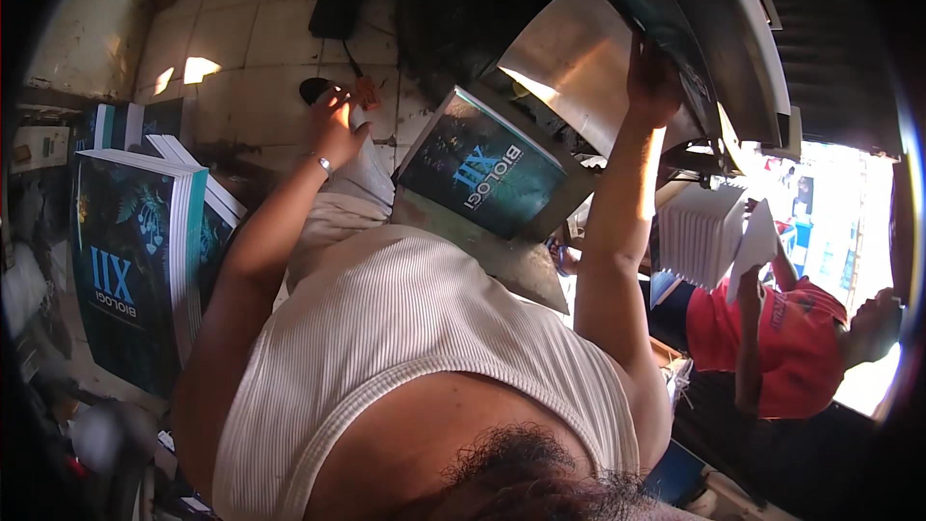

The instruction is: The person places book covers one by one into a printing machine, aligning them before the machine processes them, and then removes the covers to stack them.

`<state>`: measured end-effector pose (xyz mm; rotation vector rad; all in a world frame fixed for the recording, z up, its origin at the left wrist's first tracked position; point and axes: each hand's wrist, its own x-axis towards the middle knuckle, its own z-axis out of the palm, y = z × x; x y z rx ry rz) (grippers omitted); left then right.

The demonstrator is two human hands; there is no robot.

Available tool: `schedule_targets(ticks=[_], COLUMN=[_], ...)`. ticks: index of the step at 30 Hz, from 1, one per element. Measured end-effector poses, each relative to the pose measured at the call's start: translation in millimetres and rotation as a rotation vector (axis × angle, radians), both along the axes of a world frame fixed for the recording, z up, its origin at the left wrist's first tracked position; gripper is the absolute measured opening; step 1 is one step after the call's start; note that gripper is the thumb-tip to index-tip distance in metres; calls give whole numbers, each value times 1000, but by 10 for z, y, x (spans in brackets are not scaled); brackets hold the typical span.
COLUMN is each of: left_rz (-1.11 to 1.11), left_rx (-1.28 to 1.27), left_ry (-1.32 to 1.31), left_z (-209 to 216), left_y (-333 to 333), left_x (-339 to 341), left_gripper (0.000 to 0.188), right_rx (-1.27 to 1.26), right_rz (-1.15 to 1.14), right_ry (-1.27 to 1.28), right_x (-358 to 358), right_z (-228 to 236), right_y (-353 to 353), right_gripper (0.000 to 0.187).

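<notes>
My left hand point(340, 133), with a band at the wrist, is held above my left leg. Its fingers are bent and apart, and no object shows in them. My right hand point(654, 87) reaches up to the machine at the upper right, closed at the edge of a dark teal-covered book point(670, 24); part of its fingers is hidden. Between my arms another book point(482, 164) with a dark teal cover and light blue lettering lies face up on a flat surface in front of me.
At the left stands a stack of the same books point(125, 260), with more behind it. A curved metal plate point(569, 58) juts from the machine. At the right a person in a red shirt point(772, 347) holds white sheets beside a white paper stack point(699, 232). Pale floor tiles point(251, 19) lie beyond.
</notes>
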<state>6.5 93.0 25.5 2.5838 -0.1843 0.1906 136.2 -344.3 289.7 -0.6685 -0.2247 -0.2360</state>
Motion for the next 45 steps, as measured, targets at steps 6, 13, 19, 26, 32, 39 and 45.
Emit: schedule_targets(ticks=[6, 13, 19, 26, 32, 39, 45], left_rz=[17, 26, 27, 43, 15, 20, -109], left_rx=[33, 0, -64, 50, -20, 87, -87], left_ry=[30, 3, -25, 18, 31, 183, 88], left_z=[134, 44, 15, -5, 105, 256, 465], left_y=[-9, -77, -114, 55, 55, 35, -305], left_x=[-46, 50, 83, -11, -49, -29, 220], left_gripper=[66, 60, 58, 56, 56, 59, 53], right_rx=[-208, -522, 200, -245, -1492, -2090, -1936], right_rz=[-45, -290, -281, -223, 57, 410, 225], right_ry=[-82, 3, 289, 685, 506, 202, 237], right_x=[-51, -111, -873, -1412, -1358, -1261, -1440], right_z=[-131, -934, -1701, -1647, -952, -1379, -1466], right_y=[-270, -1182, -1163, -829, -144, 293, 474], right_gripper=[45, 39, 18, 17, 59, 64, 52])
